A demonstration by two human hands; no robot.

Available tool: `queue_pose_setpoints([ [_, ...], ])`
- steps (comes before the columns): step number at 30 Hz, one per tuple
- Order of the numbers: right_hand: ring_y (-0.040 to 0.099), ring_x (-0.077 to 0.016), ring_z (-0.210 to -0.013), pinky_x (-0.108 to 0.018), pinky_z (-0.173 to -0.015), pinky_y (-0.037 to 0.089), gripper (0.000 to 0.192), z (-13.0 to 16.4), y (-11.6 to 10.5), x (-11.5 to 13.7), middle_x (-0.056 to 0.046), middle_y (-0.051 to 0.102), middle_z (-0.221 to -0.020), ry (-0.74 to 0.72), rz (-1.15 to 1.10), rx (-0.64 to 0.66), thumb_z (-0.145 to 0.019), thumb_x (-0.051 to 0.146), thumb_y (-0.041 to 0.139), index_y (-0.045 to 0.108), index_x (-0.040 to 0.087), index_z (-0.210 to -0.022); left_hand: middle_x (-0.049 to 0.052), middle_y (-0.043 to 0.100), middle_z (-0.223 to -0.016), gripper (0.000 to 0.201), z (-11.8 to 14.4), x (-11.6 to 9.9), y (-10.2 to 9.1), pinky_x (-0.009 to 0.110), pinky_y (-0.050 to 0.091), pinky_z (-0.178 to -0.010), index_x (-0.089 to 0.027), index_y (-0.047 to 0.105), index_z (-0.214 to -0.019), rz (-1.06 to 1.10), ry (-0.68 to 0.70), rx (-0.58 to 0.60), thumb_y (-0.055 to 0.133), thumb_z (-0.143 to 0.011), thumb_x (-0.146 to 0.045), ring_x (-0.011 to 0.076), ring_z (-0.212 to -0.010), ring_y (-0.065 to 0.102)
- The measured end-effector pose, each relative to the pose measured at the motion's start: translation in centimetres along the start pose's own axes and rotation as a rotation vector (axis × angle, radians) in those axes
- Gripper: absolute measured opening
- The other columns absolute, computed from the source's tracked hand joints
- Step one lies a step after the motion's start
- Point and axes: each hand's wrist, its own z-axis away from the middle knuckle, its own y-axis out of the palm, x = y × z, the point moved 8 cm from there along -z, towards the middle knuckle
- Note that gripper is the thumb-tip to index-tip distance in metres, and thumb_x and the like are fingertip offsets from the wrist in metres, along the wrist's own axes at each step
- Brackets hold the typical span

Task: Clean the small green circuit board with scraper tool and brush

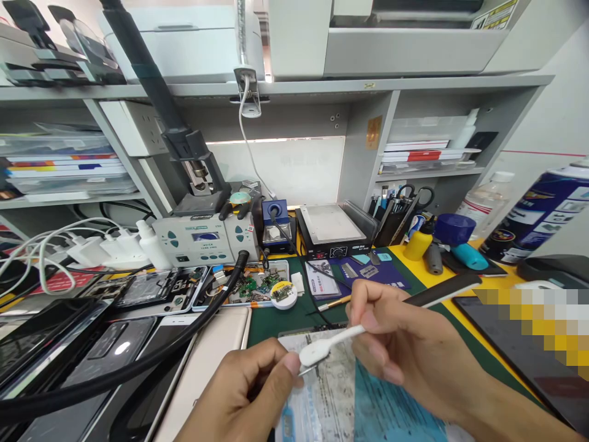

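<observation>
In the lower middle, my right hand (386, 334) is closed around a toothbrush with a white head and neck (317, 352) and a dark handle (444, 291) sticking out behind the fingers. The back of the brush head faces up. My left hand (257, 383) pinches a small thin flat piece (307, 370) between thumb and fingers. It lies right under the brush head, which hides most of it, so its kind is unclear. Below both hands is a stained work sheet (334, 393), partly blue, on a green mat (264, 325).
A black hose (202, 331) arcs across the left side over phones (99, 356). Behind are a tray of circuit boards (248, 282), a soldering station (207, 239) and a heating plate (334, 227). Bottles (418, 239) and a spray can (538, 209) stand at the right.
</observation>
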Motion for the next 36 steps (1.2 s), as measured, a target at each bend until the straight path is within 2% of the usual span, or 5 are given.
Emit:
queue_pose_setpoints([
  [36, 0.038, -0.0049, -0.035, -0.021, -0.042, 0.025, 0.011, -0.09, -0.11, -0.28, 0.003, 0.053, -0.044, -0.002, -0.004, 0.000, -0.074, 0.023, 0.065, 0.060, 0.017, -0.067, -0.004, 0.034, -0.064, 0.066, 0.02, -0.30, 0.19, 0.027, 0.021, -0.057, -0.020, 0.055, -0.081, 0.005, 0.025, 0.024, 0.035, -0.090, -0.083, 0.0153, -0.062, 0.032],
])
